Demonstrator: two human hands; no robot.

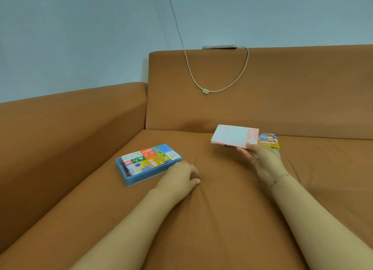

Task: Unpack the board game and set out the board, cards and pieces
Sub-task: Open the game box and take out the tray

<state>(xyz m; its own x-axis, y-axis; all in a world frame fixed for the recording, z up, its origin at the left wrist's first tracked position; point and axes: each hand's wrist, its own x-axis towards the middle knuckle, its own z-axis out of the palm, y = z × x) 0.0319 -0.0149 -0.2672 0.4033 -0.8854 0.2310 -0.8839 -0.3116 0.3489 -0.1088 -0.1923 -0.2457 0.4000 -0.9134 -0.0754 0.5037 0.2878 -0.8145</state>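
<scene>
While the right hand (262,160) is pinching the folded board (234,136) at two o'clock, unfolding needs both hands; the left hand (181,175) is resting loosely curled, empty, beside the blue tray (129,180).

Single view, head-worn wide-angle camera, looking forward and down across a brown sofa seat (212,219), backrest and wall at 12 o'clock. Close range: both forearms enter from 6 o'clock, left hand (181,174) near centre, right hand (262,160) toward 2 o'clock. No second view; straight edges bow at the frame margins
</scene>
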